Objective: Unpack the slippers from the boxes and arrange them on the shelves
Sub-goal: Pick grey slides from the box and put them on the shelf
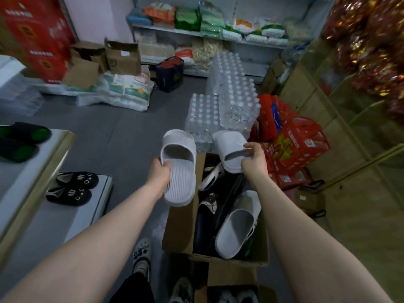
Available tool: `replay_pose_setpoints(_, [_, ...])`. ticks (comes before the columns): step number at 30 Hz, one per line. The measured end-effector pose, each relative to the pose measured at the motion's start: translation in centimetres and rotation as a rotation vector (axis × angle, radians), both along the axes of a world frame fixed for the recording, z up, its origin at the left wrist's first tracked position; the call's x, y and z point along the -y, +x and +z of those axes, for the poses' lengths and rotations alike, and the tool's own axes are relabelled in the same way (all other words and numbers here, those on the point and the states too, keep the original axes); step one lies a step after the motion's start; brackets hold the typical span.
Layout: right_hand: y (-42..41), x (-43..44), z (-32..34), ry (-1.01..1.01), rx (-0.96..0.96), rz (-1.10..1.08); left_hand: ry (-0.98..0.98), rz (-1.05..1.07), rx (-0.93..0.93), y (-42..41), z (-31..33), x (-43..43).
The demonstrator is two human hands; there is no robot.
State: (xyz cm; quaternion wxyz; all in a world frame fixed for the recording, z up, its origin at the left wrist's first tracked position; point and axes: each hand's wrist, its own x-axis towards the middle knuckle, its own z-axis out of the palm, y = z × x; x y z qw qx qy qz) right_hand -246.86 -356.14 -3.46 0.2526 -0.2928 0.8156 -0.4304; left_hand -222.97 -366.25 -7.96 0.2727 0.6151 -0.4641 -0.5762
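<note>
My left hand (160, 171) grips a white slide slipper (179, 167) by its left edge, sole ridges facing up. My right hand (254, 157) pinches the strap of a second white slipper (229, 147). Both hang over an open cardboard box (181, 228) on the floor. Inside the box lie another white slipper (237, 226) and several dark ones (202, 228). On the left, the lower shelf (65, 217) carries a pair of black paw-print slippers (73, 186). The upper shelf (32, 162) carries a black and green pair (20, 141).
Stacked packs of water bottles (225, 106) stand just beyond the box. Red gift cartons (293, 149) sit to the right beside a wooden rack (349, 136). A second open box (231, 281) lies at my feet. Sacks and cartons line the far wall; grey floor (122, 138) lies between.
</note>
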Motion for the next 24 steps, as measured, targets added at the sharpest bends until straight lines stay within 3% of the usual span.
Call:
replay_pose_setpoints(3, [-0.6, -3.9, -3.8, 0.079, 0.04, -0.069, 0.001, -0.026, 0.027, -1.5, -1.1, -1.8])
replay_pose_setpoints(8, [0.1, -8.7, -9.0, 0.342, -0.021, 0.037, 0.026, -0.128, 0.08, -3.0, -3.1, -3.7])
replay_pose_setpoints(16, [0.4, -8.5, -9.0, 0.565, -0.085, -0.021, -0.007, -0.304, 0.118, -3.4, -4.9, -4.7])
replay_pose_setpoints(19, [0.3, -8.3, -9.0, 0.497, -0.18, -0.046, -0.011, -0.356, 0.134, -3.4, -4.9, -4.0])
replay_pose_setpoints(21, [0.4, -7.8, -8.6, 0.356, -0.28, -0.09, -0.024, -0.392, 0.139, -3.5, -4.9, -3.4])
replay_pose_setpoints(24, [1.1, -6.0, -6.8, 0.119, -0.247, -0.005, -0.059, -0.431, 0.132, -3.5, -4.9, -2.8])
